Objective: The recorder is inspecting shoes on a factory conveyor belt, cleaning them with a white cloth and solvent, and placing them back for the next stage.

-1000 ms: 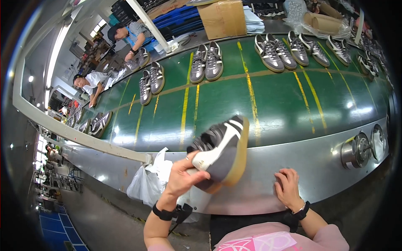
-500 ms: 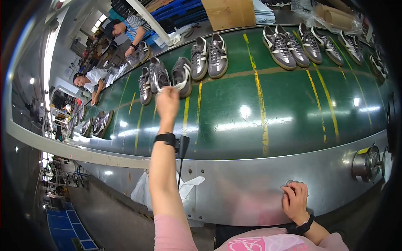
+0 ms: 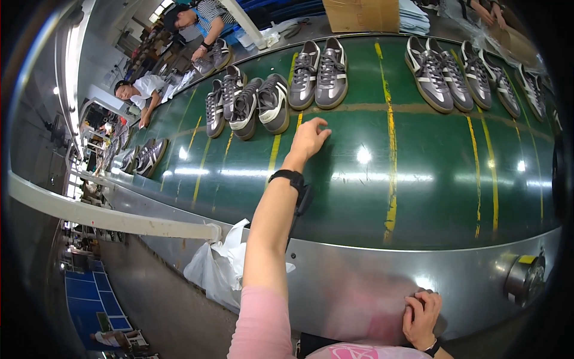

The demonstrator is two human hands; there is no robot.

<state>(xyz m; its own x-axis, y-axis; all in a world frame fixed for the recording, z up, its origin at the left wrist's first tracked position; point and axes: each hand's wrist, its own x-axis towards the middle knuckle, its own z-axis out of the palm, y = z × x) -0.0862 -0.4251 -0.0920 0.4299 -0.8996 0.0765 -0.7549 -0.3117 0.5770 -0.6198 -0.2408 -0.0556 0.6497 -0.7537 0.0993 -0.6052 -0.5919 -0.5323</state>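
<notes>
My left hand (image 3: 309, 139) hangs above the green belt (image 3: 353, 197), fingers loosely bent and apart, holding nothing. Just beyond it stands a pair of grey sneakers with pale stripes, a left shoe (image 3: 304, 76) and a right shoe (image 3: 331, 75), toes toward me. To their left, another grey sneaker (image 3: 273, 105) and its neighbour (image 3: 244, 110) sit side by side, slightly tilted. A further pair, one shoe (image 3: 215, 110) in front and one (image 3: 233, 90) behind, is partly covered. My right hand (image 3: 422, 317) rests on the metal side panel (image 3: 347, 287) with bent, parted fingers.
More grey sneakers (image 3: 430, 78) line the belt's far right; others (image 3: 150, 157) are at far left. Two people (image 3: 206, 27) (image 3: 143, 93) work across the belt, and another person's hands (image 3: 487, 13) show top right. A white rail (image 3: 113, 215) and plastic bag (image 3: 218, 263) are at my left.
My left hand has come away from the sneakers and moved right, now empty. The sneakers it was at now stand side by side. The whole view has shifted somewhat; my right hand stays on the metal.
</notes>
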